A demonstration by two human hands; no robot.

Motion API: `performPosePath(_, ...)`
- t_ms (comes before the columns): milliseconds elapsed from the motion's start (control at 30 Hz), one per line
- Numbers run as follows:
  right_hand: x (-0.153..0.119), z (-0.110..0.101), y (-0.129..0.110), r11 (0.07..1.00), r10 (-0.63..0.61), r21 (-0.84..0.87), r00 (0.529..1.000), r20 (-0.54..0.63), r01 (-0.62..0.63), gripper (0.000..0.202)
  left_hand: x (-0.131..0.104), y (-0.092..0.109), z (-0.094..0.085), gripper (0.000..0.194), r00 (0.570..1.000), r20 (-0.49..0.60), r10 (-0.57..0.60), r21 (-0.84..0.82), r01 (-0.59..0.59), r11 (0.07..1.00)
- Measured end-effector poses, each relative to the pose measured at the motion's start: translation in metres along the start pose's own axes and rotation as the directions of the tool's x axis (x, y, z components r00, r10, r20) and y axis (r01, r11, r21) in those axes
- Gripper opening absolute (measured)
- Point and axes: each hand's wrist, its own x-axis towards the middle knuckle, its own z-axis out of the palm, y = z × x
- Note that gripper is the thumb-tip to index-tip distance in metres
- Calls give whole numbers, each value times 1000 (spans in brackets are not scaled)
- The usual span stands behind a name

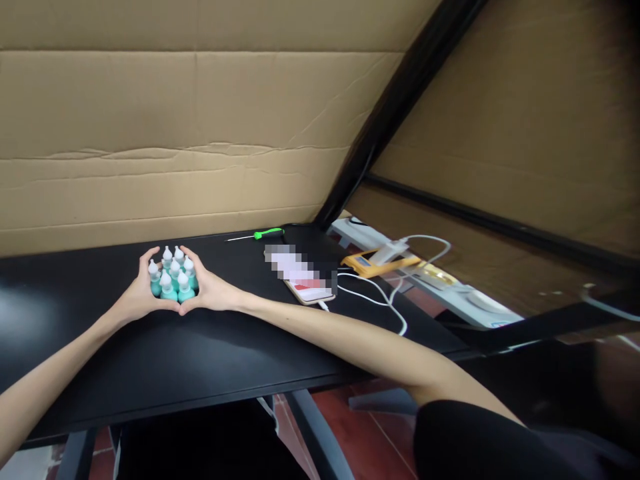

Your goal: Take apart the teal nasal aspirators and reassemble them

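Seven small teal bottles [175, 280] with white nozzle tips [167, 252] are stood upright in a tight bunch on the bench [260, 363], left of centre, all ringed by two bare hands. Probably light, and squeezy plastic by the look of it, so not easily broken, though how full they are can't be told. The smooth sides might be a bit slippery, and if pinched too hard at one spot, a bottle could get popped out of the bunch. Best held low round the bodies, with even pressure; the skinny tips are better left alone.

As for pose, a wide C is made by the left hand [141, 293] and mirrored by the right hand [206, 287]. Thumbs are brought together at the near side, fingers are curled round the far side. So the grip is spread about cluster-wide; whether anything's actually being squeezed can't be told. Both forearms are stretched well forward.
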Motion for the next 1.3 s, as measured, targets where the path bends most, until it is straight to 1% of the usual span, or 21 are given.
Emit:
performPosePath(67,3,3,-2,1000,3,-27,1000,-8,-3,154,3,-2,-4,134,1000,21,7,34,-8,999)
performPosePath(133,4,4,-3,999,-22,-35,1000,-19,22,148,3,-3,-8,122,999,43,5,50,-7,999)
performPosePath(267,10,5,-3,995,-64,-82,998,-26,62,139,2,5,-14,107,999,53,-13,130,6,991)
performPosePath(367,21,7,-5,981,-100,-165,995,10,100,135,2,10,-19,94,998,58,19,164,-28,986)
performPosePath(500,34,10,-7,976,-95,-192,994,61,105,136,2,10,-25,93,1000,13,9,121,-11,993)
performPosePath(567,39,12,-9,973,-102,-199,993,65,113,135,1,12,-28,94,1000,-15,-2,137,4,991)
performPosePath(633,46,13,-11,967,-134,-211,989,55,143,133,1,18,-34,90,999,-46,2,171,6,985)
performPosePath(700,59,17,-14,958,-184,-215,982,49,190,131,0,25,-43,86,995,-97,11,199,9,980)
performPosePath(800,89,28,-13,944,-247,-209,967,63,255,132,-2,32,-64,82,985,-174,5,247,39,968)
performPosePath(867,114,40,-10,943,-250,-206,965,76,260,134,-5,30,-81,80,978,-209,-6,271,64,961)
performPosePath(933,137,56,-5,944,-252,-195,964,90,265,136,-10,23,-99,78,972,-235,-25,267,90,959)
performPosePath(1033,163,81,1,948,-250,-177,963,99,265,136,-18,11,-121,78,958,-277,-68,238,137,962)
performPosePath(1100,173,92,3,955,-236,-157,967,100,250,135,-23,3,-130,82,949,-300,-93,224,165,961)
performPosePath(1200,176,97,6,963,-237,-107,967,96,247,137,-26,-8,-134,96,949,-297,-110,200,174,964)
performPosePath(1300,171,93,10,974,-219,-36,972,82,223,146,-25,-19,-135,117,963,-261,-73,210,131,969)
